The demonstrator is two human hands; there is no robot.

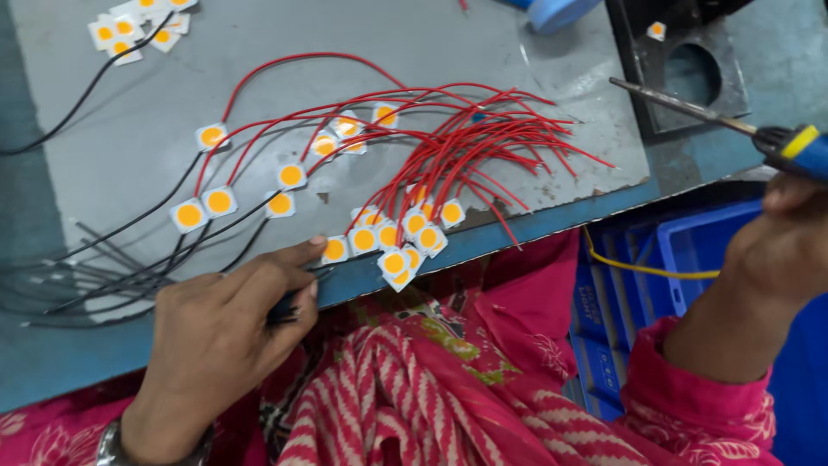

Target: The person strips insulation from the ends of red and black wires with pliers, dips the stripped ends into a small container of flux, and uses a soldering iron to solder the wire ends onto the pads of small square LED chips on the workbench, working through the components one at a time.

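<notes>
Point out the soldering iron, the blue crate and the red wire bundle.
soldering iron [690, 105]: head view, on the metal shaft.
blue crate [699, 246]: head view, on its wall below the table edge.
red wire bundle [483, 142]: head view, on the dense middle of the wires.

spare LED chips [138, 26] top-left of my bench | blue tape roll [556, 10] top edge | blue crate [690, 250] under bench | grey mat [155, 129]
</notes>
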